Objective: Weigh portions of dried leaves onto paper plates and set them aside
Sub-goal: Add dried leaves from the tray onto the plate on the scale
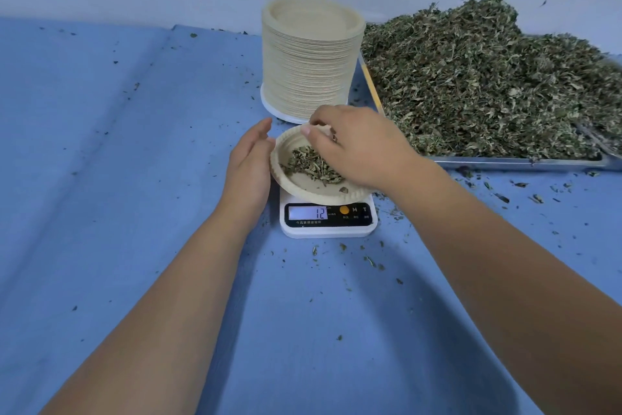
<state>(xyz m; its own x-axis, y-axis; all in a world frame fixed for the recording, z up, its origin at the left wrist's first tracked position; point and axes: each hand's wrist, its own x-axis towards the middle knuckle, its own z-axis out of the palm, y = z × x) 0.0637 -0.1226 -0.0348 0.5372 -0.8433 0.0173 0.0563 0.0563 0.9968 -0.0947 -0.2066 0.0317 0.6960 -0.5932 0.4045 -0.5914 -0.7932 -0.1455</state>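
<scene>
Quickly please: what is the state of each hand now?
Left hand: open, held straight beside the plate.
Right hand: curled over the leaves; grip cannot be told.

Free passage lies over the left half and near edge of the table (pixel 101 179), but the scale (pixel 328 229) mid-table, the plate stack (pixel 309 58) just behind it and the tray (pixel 505 163) heaped with dried leaves (pixel 471 85) along the right edge block the way.

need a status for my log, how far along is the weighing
Early, it seems: no filled plate set aside is in view. In hand: one plate on the scale, reading 12, right hand over its leaves. Remaining: a tall plate stack and the heaped tray.
</scene>
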